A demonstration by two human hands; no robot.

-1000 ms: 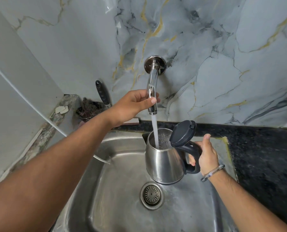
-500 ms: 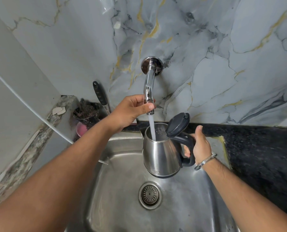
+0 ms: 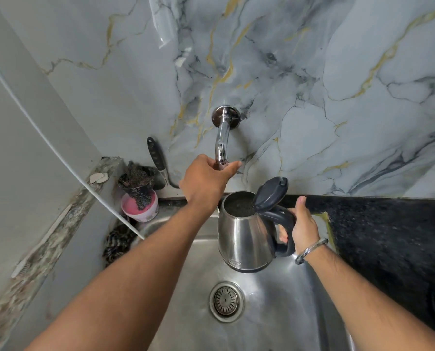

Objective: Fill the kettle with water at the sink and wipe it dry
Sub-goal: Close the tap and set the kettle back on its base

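Observation:
A steel kettle with a black handle hangs over the steel sink, its dark lid flipped up. Water is visible inside it. My right hand grips the handle from the right. My left hand is wrapped around the tip of the chrome wall tap, just above and left of the kettle's mouth. No water stream shows below the tap.
A drain strainer sits in the sink floor under the kettle. At the sink's back left stand a pink cup holding dark scrubbers and a black-handled tool. A black counter runs along the right. A white cord crosses the left.
The water stream that ran into the kettle has stopped. My left hand has closed further over the tap's tip. The kettle has shifted slightly right of the spout.

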